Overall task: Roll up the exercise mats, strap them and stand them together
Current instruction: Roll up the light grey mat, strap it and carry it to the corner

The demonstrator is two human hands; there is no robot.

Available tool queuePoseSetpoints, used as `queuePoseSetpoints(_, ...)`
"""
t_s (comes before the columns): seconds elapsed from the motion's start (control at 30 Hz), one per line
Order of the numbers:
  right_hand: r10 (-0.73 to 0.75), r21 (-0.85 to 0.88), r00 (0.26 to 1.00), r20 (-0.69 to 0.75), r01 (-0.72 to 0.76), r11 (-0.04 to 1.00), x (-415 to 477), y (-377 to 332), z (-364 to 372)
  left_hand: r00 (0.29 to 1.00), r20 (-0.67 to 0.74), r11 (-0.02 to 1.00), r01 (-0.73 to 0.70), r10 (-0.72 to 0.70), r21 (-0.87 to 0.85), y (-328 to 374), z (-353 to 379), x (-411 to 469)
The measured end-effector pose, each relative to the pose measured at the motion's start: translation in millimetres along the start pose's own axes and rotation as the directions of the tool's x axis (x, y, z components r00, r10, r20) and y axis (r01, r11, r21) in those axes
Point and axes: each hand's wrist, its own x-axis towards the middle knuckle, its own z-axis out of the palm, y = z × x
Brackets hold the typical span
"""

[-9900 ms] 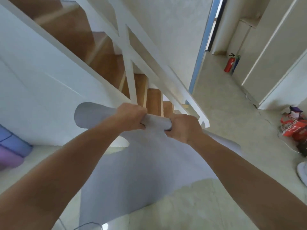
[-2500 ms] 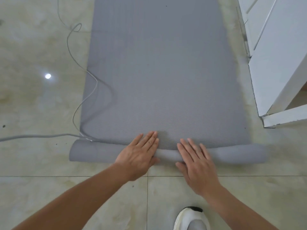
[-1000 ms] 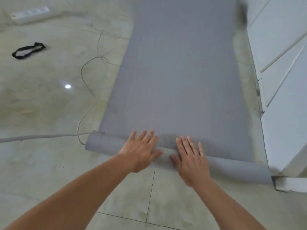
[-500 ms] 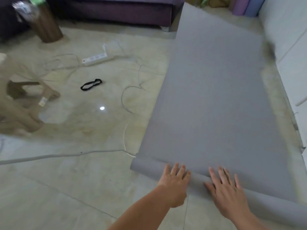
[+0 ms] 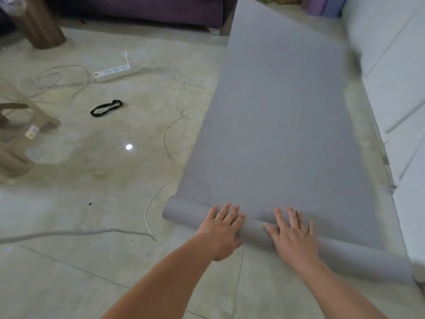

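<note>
A grey exercise mat point(image 5: 276, 125) lies flat on the tiled floor, stretching away from me, with its near end wound into a thin roll point(image 5: 358, 259). My left hand point(image 5: 222, 229) and my right hand point(image 5: 293, 236) press on top of that roll side by side, fingers straight and spread. A black strap loop point(image 5: 106, 107) lies on the floor to the left, well apart from the mat. Purple and blue rolled mats point(image 5: 324, 5) stand at the far right corner.
White stair panelling point(image 5: 395, 93) runs along the mat's right edge. A white power strip point(image 5: 115, 71) and loose cables point(image 5: 149, 212) lie to the left. A plastic stool point(image 5: 13, 132) stands at far left, a purple sofa point(image 5: 147, 8) at the back.
The roll has moved a little further along the mat under my flat hands. My view has lifted, bringing in the sofa, the power strip, the strap and the stool.
</note>
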Motion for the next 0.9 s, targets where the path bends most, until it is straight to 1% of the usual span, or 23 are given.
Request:
queuePoseSetpoints(0.1,-0.007,0.04,1.0,-0.025,0.008,0.999,16.7,4.1,-0.7,0.996,-0.077,0.998,0.042,-0.039,0.04,13.6,2.5,8.4)
queuePoseSetpoints(0.2,-0.011,0.077,1.0,-0.019,0.012,0.997,32.4,7.7,-2.6,0.995,-0.098,0.998,-0.014,0.021,0.066,32.4,13.3,14.6)
queuePoseSetpoints(0.23,-0.015,0.084,1.0,-0.026,0.017,0.996,37.3,7.6,-3.5,0.995,-0.098,0.997,-0.011,0.018,0.07,33.1,15.7,19.1)
queuePoseSetpoints(0.3,-0.04,0.1,0.995,-0.095,0.05,0.994,44.6,7.2,-8.9,0.996,-0.089,0.998,0.02,-0.015,0.062,29.8,15.0,32.1)
queuePoseSetpoints(0.4,-0.088,0.162,0.955,-0.285,0.138,0.977,39.5,17.8,-9.4,0.998,-0.057,0.999,0.026,-0.024,0.031,21.3,3.5,53.1)
queuePoseSetpoints(0.47,-0.135,0.154,0.933,-0.334,0.195,0.969,17.4,30.7,4.3,1.0,-0.011,1.0,0.009,-0.009,0.018,14.4,-9.0,66.8)
queuePoseSetpoints(0.57,-0.207,0.09,0.934,-0.292,0.242,0.966,7.4,48.4,17.8,0.998,0.065,1.0,-0.016,0.014,0.019,5.9,-30.1,85.5)
queuePoseSetpoints(0.63,-0.163,0.104,0.953,-0.257,0.195,0.975,26.0,50.8,13.0,0.997,0.072,0.999,0.025,-0.028,0.039,6.5,-41.0,96.3)
queuePoseSetpoints(0.7,-0.094,0.155,0.975,-0.201,0.126,0.98,48.7,47.9,0.0,0.993,0.066,0.995,0.097,-0.097,0.009,10.4,-52.5,100.3)
queuePoseSetpoints(0.73,-0.078,0.17,0.983,-0.165,0.106,0.98,58.9,46.5,-5.6,0.992,0.058,0.994,0.11,-0.109,-0.01,11.3,-57.8,99.8)
queuePoseSetpoints(0.77,-0.072,0.155,0.985,-0.154,0.096,0.983,69.3,45.3,-11.7,0.994,0.053,0.995,0.096,-0.095,-0.017,11.4,-62.2,97.3)
queuePoseSetpoints(0.83,-0.062,0.113,0.992,-0.109,0.075,0.991,91.2,46.1,-24.9,0.998,0.054,1.0,0.024,-0.023,-0.004,8.7,-64.1,88.8)
queuePoseSetpoints(0.9,-0.047,0.086,0.998,-0.043,0.051,0.995,110.7,44.9,-36.5,0.998,0.06,1.0,0.005,-0.005,-0.003,0.9,-62.5,78.6)
